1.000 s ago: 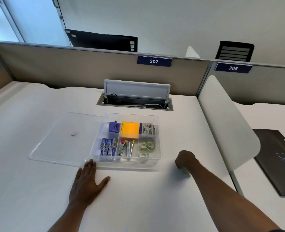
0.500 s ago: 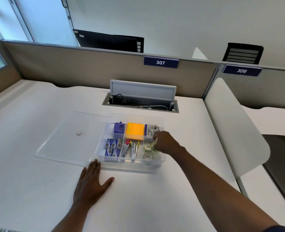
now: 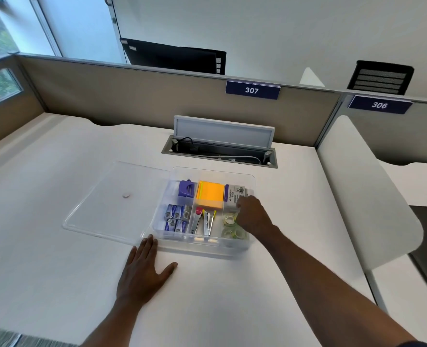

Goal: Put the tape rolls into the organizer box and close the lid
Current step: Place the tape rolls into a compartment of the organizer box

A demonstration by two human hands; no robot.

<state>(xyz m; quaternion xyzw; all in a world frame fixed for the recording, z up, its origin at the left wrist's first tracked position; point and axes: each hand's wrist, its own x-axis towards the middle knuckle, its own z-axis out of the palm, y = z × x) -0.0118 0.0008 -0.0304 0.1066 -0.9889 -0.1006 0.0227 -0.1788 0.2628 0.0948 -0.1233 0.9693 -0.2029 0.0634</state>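
The tape rolls (image 3: 232, 225) lie in the organizer box's (image 3: 253, 180) front-right compartment: light, stiff, probably slick rings, best pinched across the rim. The right hand (image 3: 251, 214) is curled over them; its grip is hidden. The left hand (image 3: 142, 271) lies spread on the table (image 3: 232, 296). The clear lid (image 3: 112, 201), thin and probably flexible, lies open at left.

Bright, even daylight from the tall glass window (image 3: 4, 41) at upper left. Soft, faint shadows on the white matte bench (image 3: 57, 259). Mild sheen on the clear flat plastic lid (image 3: 112, 204). Wide-angle bending at the edges; slight blur in the lower corners.
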